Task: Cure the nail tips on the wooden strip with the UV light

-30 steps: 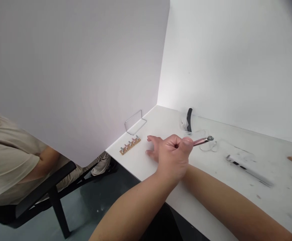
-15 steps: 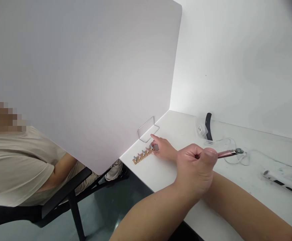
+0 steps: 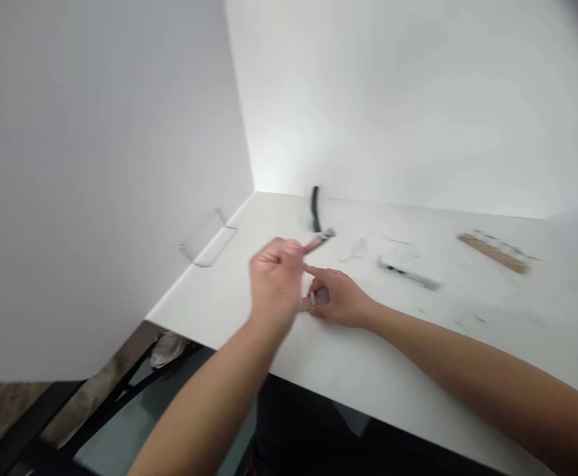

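white table top point(image 3: 219, 277) fills the middle of the view, with some faint grey marks on it, and it meets a white back wall point(image 3: 393, 99) and a pale grey partition point(image 3: 95, 165) at one corner. below the table edge is a dark floor point(image 3: 115, 413). near the partition stands a thin wire frame point(image 3: 207, 239), and close to the back wall stands a black curved object point(image 3: 315, 208). further right lie a thin white cable point(image 3: 353, 250), a long silver bar point(image 3: 408, 274) with dark slots, and a wooden strip point(image 3: 495, 252) with small metal pegs. at lower left, past the table edge, are a black chair frame point(image 3: 26, 423) and a pale shoe point(image 3: 167, 349) of another person.

the left hand point(image 3: 274, 277) is closed around a pink pen-like tool point(image 3: 316, 241) with a metal tip. the right hand point(image 3: 338, 301) is just beside it, and its index finger points out. a small wooden piece point(image 3: 309, 303) sits at these fingers, between both hands, but it is blurred, so i cannot tell if the right hand grips it.
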A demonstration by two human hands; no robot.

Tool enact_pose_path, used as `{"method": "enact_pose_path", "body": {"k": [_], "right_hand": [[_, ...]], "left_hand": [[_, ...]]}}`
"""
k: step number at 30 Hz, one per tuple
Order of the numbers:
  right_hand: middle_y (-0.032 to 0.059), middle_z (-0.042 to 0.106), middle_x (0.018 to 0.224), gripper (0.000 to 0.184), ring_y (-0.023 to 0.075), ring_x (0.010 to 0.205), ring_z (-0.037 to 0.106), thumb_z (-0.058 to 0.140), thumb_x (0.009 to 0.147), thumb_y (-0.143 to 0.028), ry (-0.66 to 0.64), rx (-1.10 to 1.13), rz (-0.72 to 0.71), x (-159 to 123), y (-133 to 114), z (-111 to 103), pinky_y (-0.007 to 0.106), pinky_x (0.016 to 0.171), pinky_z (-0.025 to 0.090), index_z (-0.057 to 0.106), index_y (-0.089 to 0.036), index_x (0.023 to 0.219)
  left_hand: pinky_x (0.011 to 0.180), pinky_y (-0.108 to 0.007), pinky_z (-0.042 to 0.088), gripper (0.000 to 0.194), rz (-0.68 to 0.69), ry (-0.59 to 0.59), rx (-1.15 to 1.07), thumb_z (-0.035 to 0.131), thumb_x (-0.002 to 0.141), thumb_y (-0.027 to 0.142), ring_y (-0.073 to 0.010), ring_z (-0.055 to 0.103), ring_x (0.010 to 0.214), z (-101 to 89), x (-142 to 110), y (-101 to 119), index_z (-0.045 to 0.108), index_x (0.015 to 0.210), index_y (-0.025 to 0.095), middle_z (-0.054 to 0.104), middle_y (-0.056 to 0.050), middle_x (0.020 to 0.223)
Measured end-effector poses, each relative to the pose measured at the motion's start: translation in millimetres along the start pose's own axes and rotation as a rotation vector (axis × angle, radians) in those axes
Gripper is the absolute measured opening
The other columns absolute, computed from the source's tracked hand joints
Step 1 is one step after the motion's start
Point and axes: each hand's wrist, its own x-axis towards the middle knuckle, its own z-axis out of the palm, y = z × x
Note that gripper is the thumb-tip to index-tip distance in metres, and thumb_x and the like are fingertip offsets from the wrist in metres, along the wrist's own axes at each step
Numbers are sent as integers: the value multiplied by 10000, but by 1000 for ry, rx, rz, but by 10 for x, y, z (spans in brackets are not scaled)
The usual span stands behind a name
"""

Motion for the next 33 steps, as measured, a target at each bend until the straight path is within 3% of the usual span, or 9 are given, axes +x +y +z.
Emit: {"method": "enact_pose_path", "body": {"k": [6,12,19,33], "right_hand": [[-5,655,890,676,210,967,527,642,612,-251,145,-13,169,-1040,473,-440,416,951,319,390,-223,1239],[0,650,874,618,207,941,548,634,618,-281,272,-70,323,-1640,742,-716,418,920,353,430,-234,1199],[-6,638,897,617,194,930,556,621,631,-302,279,-69,372,-1766,861,-813,404,912,375,412,-246,1208],[11,619,932,588,213,967,530,583,674,-264,229,-136,334,-1754,881,-808,422,866,419,377,-249,1225]], "left_hand": [[513,-242,423,410,38,-14,234,459,754,474,-87,419,434,182,75,-276,345,490,182,295,59,398],[485,-227,385,437,-53,-124,459,445,746,513,-106,463,457,423,126,-719,391,480,171,355,37,393],[447,-201,326,407,-76,-289,586,470,721,497,-91,421,446,605,32,-879,383,495,170,353,44,416],[437,-193,228,348,-201,-525,716,498,717,409,-58,229,459,497,-48,-918,359,516,162,277,54,474]]}}
